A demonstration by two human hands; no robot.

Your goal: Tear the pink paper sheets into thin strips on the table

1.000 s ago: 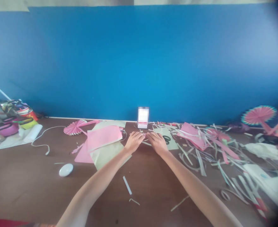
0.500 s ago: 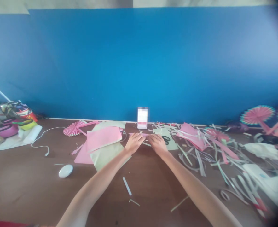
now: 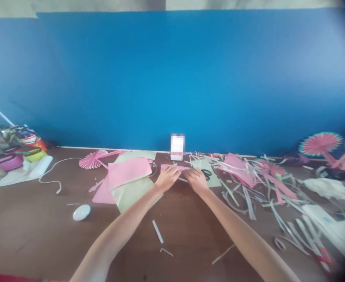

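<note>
Both hands meet at a narrow strip of pink paper [image 3: 164,167] on the brown table. My left hand [image 3: 168,177] is closed on its left part, and my right hand [image 3: 196,179] grips the right part, with fingertips pressed down along it. The hands cover much of the strip. Just right of my right hand, black-handled scissors [image 3: 206,173] rest on a pale green sheet [image 3: 214,180]. Larger pink paper [image 3: 130,172] overlaps pale sheets left of my left hand. Behind the hands, a phone-like white screen [image 3: 177,147] stands upright, its display blurred out.
Pink pleated paper fans lie at the left [image 3: 92,159] and stand at the right [image 3: 320,144]. Paper strips [image 3: 248,203] tangle across the right side. A white computer mouse [image 3: 81,212] and a white cable [image 3: 58,187] are at left. A blue wall [image 3: 172,78] rises behind.
A little more of the pink strip shows left of my left hand. Both hands stay nearly where they were, still on the paper.
</note>
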